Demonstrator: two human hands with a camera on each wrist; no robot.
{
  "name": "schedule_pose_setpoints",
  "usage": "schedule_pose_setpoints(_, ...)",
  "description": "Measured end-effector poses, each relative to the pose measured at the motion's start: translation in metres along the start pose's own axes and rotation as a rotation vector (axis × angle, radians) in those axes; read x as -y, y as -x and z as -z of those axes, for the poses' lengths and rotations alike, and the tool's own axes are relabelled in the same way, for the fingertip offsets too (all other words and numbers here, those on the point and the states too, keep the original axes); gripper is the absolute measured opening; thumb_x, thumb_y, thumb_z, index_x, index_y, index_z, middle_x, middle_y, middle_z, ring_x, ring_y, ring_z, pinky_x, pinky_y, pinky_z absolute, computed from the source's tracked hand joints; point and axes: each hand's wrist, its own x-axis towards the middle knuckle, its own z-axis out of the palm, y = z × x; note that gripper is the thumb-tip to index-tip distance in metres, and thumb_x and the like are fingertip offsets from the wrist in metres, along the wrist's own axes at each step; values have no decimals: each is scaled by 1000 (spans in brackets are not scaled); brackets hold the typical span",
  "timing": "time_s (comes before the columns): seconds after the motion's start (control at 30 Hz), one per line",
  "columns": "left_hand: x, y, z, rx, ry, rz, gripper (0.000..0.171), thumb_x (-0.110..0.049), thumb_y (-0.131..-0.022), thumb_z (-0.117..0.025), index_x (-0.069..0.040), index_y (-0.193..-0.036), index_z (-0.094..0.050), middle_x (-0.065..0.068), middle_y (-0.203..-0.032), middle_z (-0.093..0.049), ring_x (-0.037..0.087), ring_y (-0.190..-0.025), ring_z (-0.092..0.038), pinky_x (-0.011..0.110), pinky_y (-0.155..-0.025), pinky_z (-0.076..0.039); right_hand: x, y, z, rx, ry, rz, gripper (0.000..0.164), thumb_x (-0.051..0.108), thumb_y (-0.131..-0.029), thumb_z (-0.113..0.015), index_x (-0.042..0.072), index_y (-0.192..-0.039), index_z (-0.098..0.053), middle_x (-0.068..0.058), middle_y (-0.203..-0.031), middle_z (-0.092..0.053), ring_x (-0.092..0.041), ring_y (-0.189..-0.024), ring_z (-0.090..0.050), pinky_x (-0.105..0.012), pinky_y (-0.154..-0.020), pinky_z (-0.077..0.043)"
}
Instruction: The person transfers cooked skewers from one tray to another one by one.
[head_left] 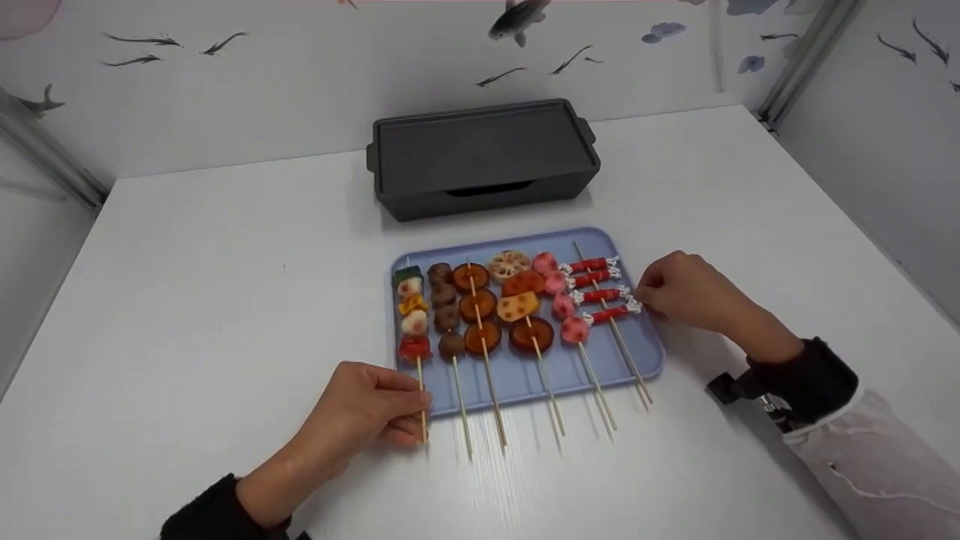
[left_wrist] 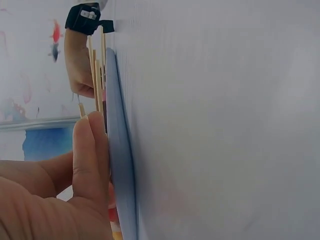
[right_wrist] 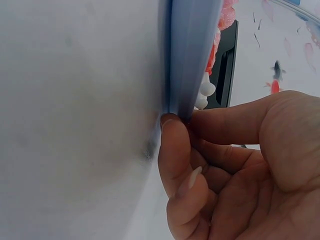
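Note:
A pale blue tray [head_left: 525,381] holds several skewers of toy food, their sticks sticking out over the near edge. On its far left lies a skewer with green, white, yellow and red pieces [head_left: 414,322]. My left hand [head_left: 367,409] pinches that skewer's stick near its lower end, by the tray's front left corner. At the tray's right side, my right hand [head_left: 694,296] holds the rim between thumb and fingers. The right wrist view shows these fingertips [right_wrist: 175,142] against the tray's edge [right_wrist: 192,55]. Red candy-shaped pieces [head_left: 600,296] form the rightmost skewer, beside that hand.
Behind the tray stands a dark grey grill box [head_left: 487,150] with a flat top and side handles. Meatball [head_left: 445,307], brown round-slice [head_left: 480,307], lotus-root [head_left: 510,266] and pink-ball [head_left: 564,304] skewers fill the tray's middle. White panels enclose the white table [head_left: 187,300].

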Motion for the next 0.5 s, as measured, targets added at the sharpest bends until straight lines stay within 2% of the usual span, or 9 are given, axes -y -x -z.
schedule_pose_setpoints(0.37,0,5,4,26,-22,-15,25,-13,-84,-73,7,-98,-70,17,-78,-70,24,-62,-69,34,-58,-58,1,1,2,5,17,-15,19,16,-90,-59,2,-85,-71,-4,-66,-61,-18,-58,-53,-31,-51,-45)
schedule_pose_setpoints(0.5,-4,9,6,-31,-87,-30,19,-11,-86,-69,6,-95,-70,17,-75,-69,25,-60,-68,36,-57,-57,2,3,5,10,19,-5,20,18,-91,-59,3,-85,-71,-4,-65,-61,-18,-57,-53,-31,-50,-45)
